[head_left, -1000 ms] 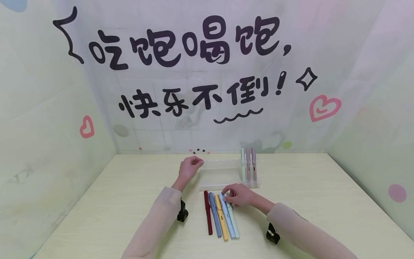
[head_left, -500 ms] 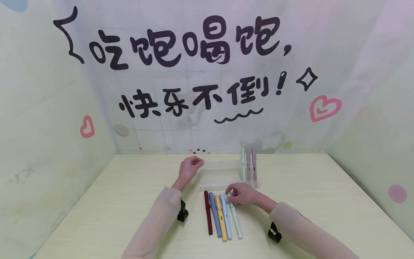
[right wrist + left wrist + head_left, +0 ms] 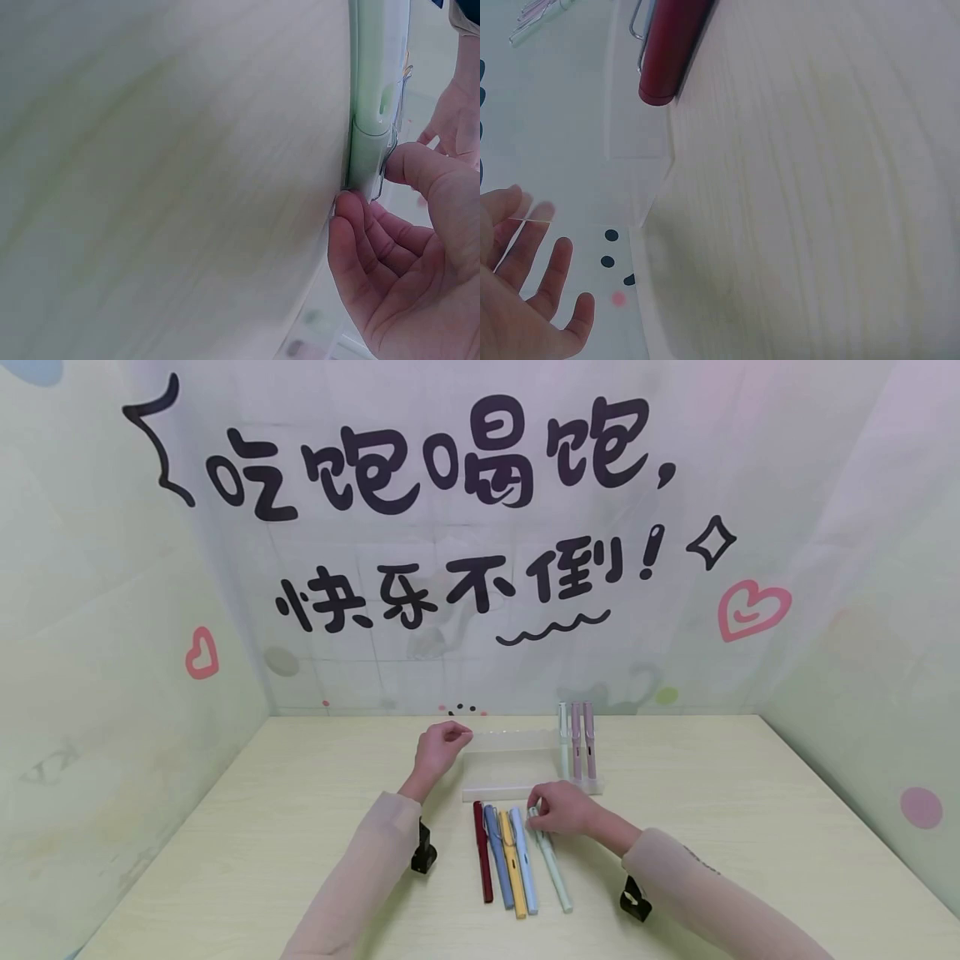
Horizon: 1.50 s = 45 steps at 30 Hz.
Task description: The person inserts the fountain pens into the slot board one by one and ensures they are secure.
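Observation:
My right hand (image 3: 562, 808) pinches the cap end of a light green pen (image 3: 557, 878) that lies on the table; in the right wrist view, thumb and fingers meet around the cap of this pen (image 3: 371, 90). The left hand (image 3: 438, 750) holds the upper left edge of a clear pen stand (image 3: 495, 794), thumb and index finger together on the panel. Left of the green pen lie a light blue pen (image 3: 528, 877), a yellow pen (image 3: 514, 872), a blue pen (image 3: 500, 868) and a dark red pen (image 3: 483, 860).
At the stand's right end, a pale green pen (image 3: 563, 739) and two purple pens (image 3: 590, 743) stand upright. The pale wooden table (image 3: 262, 860) reaches back to a printed wall cloth (image 3: 420, 677).
The right hand has shifted slightly right, away from the light blue pen. The light green pen's lower end has swung right, parting from the row. My left hand has stayed still.

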Tool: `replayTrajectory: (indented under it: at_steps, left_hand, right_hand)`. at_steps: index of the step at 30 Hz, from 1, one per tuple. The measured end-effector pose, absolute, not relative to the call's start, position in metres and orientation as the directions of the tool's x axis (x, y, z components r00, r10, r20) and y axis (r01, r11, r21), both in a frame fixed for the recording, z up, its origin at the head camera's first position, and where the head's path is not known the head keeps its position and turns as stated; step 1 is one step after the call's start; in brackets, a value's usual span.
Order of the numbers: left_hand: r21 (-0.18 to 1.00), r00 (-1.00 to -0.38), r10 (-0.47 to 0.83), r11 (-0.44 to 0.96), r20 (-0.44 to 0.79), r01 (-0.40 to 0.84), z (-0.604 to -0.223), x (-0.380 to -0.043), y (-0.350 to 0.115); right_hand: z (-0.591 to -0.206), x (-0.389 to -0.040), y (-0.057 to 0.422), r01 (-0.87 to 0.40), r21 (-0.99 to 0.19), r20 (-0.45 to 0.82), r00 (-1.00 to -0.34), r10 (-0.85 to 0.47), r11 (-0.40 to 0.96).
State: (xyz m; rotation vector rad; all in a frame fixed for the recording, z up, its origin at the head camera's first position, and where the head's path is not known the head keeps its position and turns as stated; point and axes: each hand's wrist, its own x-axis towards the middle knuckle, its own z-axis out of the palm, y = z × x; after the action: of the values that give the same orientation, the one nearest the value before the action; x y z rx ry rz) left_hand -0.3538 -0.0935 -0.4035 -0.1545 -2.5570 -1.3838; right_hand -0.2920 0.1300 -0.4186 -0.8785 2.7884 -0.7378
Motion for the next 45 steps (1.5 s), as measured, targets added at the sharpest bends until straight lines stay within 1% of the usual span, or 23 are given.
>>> replayTrajectory:
  at_steps: [3,9,13,15,19,24,27,33,39,42,45]
  left_hand:
    - [0.812,-0.967,-0.015,0.546,0.253,0.204,-0.404,-0.354,-0.094]
    - [0.814,-0.966,-0.015,0.541,0.259,0.21,-0.403,-0.354,-0.094]
    - [0.813,-0.964,-0.017,0.543,0.264,0.213,-0.403,-0.354,-0.094]
    - [0.809,-0.964,-0.015,0.547,0.267,0.216,-0.403,-0.353,-0.094]
    - [0.81,-0.965,-0.016,0.547,0.263,0.212,-0.403,-0.353,-0.094]
    - [0.808,-0.964,-0.009,0.546,0.267,0.219,-0.403,-0.353,-0.094]
    - [0.81,-0.965,-0.014,0.547,0.263,0.213,-0.402,-0.353,-0.094]
    - [0.808,-0.965,-0.012,0.55,0.261,0.212,-0.403,-0.353,-0.094]
    - [0.805,-0.964,-0.01,0.552,0.264,0.215,-0.403,-0.353,-0.094]
    - [0.806,-0.965,-0.011,0.552,0.263,0.214,-0.403,-0.353,-0.094]
    - [0.807,-0.965,-0.012,0.551,0.263,0.213,-0.403,-0.353,-0.094]
  right_hand:
    - [-0.419,-0.292,0.13,-0.523,-0.461,0.051,-0.822,-0.567,0.717]
    - [-0.422,-0.295,0.131,-0.557,-0.475,0.122,-0.808,-0.576,0.681]
    - [-0.425,-0.296,0.132,-0.589,-0.461,0.164,-0.792,-0.588,0.664]
    - [-0.424,-0.295,0.132,-0.592,-0.461,0.161,-0.789,-0.594,0.661]
    - [-0.421,-0.293,0.129,-0.569,-0.447,0.11,-0.8,-0.59,0.69]
    - [-0.419,-0.289,0.125,-0.563,-0.353,0.084,-0.814,-0.575,0.747]
    - [-0.419,-0.288,0.124,-0.556,-0.332,0.084,-0.822,-0.563,0.762]
    - [-0.421,-0.29,0.129,-0.536,-0.42,0.108,-0.831,-0.546,0.732]
    - [-0.418,-0.297,0.137,-0.538,-0.57,0.149,-0.811,-0.566,0.622]
    - [-0.413,-0.299,0.141,-0.497,-0.676,0.143,-0.812,-0.566,0.543]
    - [-0.408,-0.302,0.144,-0.429,-0.761,0.123,-0.831,-0.542,0.486]
